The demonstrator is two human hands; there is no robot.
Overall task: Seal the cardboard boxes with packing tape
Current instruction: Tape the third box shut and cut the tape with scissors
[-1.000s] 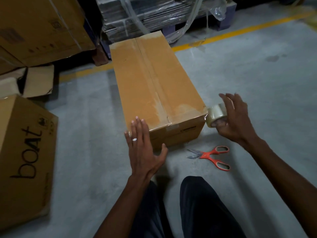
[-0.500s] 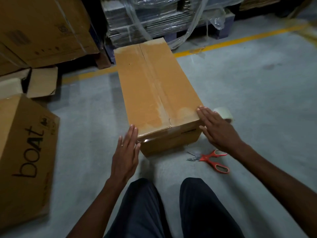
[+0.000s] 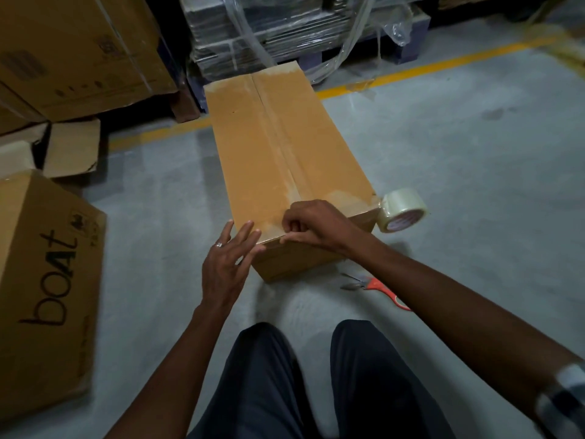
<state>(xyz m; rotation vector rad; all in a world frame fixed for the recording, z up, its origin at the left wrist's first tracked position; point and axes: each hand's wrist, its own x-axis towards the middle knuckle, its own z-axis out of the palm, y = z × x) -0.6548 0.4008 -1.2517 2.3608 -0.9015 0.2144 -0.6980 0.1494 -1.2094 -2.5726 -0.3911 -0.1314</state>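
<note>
Box (image 3: 285, 160) lies lengthwise on the floor (image 3: 459, 172) ahead of the knees, tape along its top seam and near edge. Right hand (image 3: 316, 224) rests on the near top edge, fingers curled and pressing or pinching at the tape there; whether they actually grip anything cannot be told. Left hand (image 3: 226, 267) is at the near left corner, fingers straight and apart, touching it; tape roll (image 3: 402, 210) hangs at the near right corner, scissors (image 3: 376, 286) on the floor just beside.
</note>
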